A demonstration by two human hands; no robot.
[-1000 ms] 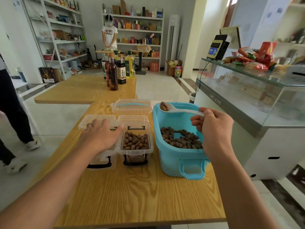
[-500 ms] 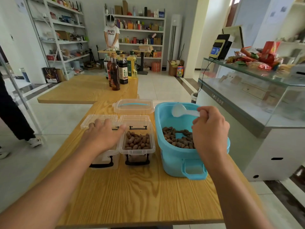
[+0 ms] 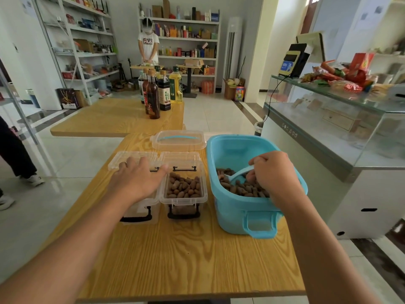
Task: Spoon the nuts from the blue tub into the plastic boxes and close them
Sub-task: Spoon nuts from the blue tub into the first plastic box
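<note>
The blue tub (image 3: 236, 213) stands at the right of the wooden table (image 3: 186, 255) with brown nuts (image 3: 243, 189) in its bottom. My right hand (image 3: 274, 174) grips a pale spoon (image 3: 238, 174) whose bowl dips into those nuts. Left of the tub sit two clear plastic boxes with black latches and hinged lids lying open behind them. The right box (image 3: 183, 199) is filled with nuts. My left hand (image 3: 140, 178) lies flat across the top of the left box (image 3: 140, 212), hiding its inside.
The tub's clear lid (image 3: 178, 140) with a blue handle lies behind the boxes. Several bottles (image 3: 160, 93) stand on a second table beyond. A glass counter (image 3: 341, 132) runs along the right. A person stands by far shelves; another person's legs are at the left edge.
My right hand has lowered the spoon from above the tub's far rim down into the nuts. My left hand has stayed on the left box.
</note>
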